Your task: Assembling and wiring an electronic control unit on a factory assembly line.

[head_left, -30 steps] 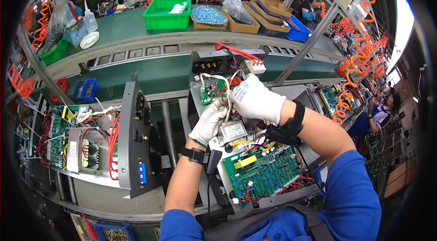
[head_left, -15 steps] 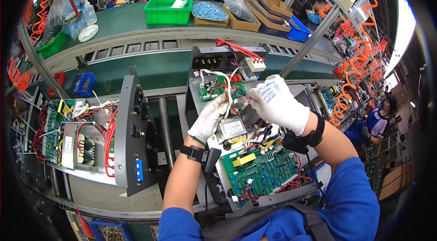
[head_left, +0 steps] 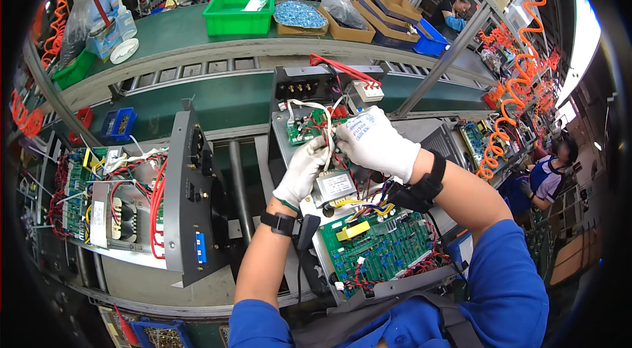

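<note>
A grey metal chassis (head_left: 279,144) stands in front of me with wiring and boards inside. My left hand (head_left: 301,174), in a white glove, pinches a white cable (head_left: 329,129) above a small green circuit board (head_left: 301,131). My right hand (head_left: 378,145), also gloved, has its fingers closed right beside the left fingertips; what they grip is hidden. Below the hands sits a silver transformer (head_left: 336,186) with a white label. Nearer to me lies a large green circuit board (head_left: 378,249) with a yellow component (head_left: 353,231) and bundled wires.
A second open chassis (head_left: 178,197) stands at the left, beside a roller (head_left: 240,190). Beyond the conveyor, a shelf holds a green bin (head_left: 238,12) and cardboard boxes (head_left: 349,24). A blue parts bin (head_left: 120,123) sits far left. Orange coiled hoses (head_left: 520,85) hang at right. Several people work around.
My right hand has moved left, up to the left fingertips, from beside the chassis wires. My left hand has stayed nearly still on the white cable.
</note>
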The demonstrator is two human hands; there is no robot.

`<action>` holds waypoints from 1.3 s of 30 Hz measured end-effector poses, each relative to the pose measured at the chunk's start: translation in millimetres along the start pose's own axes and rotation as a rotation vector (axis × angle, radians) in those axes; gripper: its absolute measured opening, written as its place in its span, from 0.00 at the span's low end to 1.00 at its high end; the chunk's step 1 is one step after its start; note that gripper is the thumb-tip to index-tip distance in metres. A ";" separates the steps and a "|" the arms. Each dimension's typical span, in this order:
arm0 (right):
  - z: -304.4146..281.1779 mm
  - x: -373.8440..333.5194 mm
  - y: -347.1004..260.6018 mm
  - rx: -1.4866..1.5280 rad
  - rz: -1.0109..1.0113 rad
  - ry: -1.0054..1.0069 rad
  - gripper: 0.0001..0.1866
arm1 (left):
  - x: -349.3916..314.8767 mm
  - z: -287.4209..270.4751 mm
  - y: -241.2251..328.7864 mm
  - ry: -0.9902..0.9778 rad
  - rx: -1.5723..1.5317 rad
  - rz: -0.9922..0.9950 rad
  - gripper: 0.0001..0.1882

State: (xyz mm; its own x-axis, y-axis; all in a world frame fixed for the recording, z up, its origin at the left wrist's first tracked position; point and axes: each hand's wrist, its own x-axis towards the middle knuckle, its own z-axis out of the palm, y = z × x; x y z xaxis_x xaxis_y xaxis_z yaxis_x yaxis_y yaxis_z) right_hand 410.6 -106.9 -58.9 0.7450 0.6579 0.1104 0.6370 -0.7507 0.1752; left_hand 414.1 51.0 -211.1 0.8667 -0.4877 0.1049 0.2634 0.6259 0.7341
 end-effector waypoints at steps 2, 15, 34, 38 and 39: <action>2.2 5.7 -0.6 0.079 0.071 -0.104 0.10 | -6.3 6.3 5.1 0.154 0.277 -0.009 0.16; 3.9 -14.0 11.0 0.128 0.075 -0.013 0.11 | -8.6 7.1 48.6 0.287 1.853 0.416 0.08; 26.8 -26.7 24.9 0.870 0.422 0.088 0.11 | 13.3 -6.7 56.3 0.175 1.723 0.495 0.09; 25.4 -26.6 23.6 0.906 0.439 0.064 0.11 | 13.2 -9.6 52.6 0.368 1.871 0.617 0.09; 25.4 -26.8 23.6 0.895 0.439 0.065 0.11 | 13.6 -10.4 51.6 0.354 1.827 0.601 0.10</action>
State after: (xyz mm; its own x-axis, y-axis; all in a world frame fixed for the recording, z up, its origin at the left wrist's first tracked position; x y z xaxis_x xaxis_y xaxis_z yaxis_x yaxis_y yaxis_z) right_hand 410.7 -143.8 -82.6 0.9549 0.2931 0.0470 0.2426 -0.6791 -0.6928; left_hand 444.0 83.0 -178.7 0.7550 -0.2166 0.6189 -0.5316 -0.7547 0.3844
